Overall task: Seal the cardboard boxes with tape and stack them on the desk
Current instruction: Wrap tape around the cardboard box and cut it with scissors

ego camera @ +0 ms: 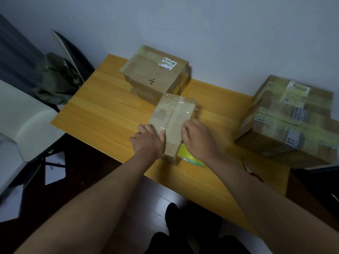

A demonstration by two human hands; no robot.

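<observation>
Cardboard box, lying mid-desk at six o'clock from the stack, is looking light, stiff and tape-slick, the left hand gripping its near corner, the right hand curling over its edge.

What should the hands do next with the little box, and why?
Probably lift the small box onto the stack behind it. Clear tape already runs along its top seam, so it looks sealed, and the left hand grips its near corner while the right hand rests on its other side, ready to carry.
</observation>
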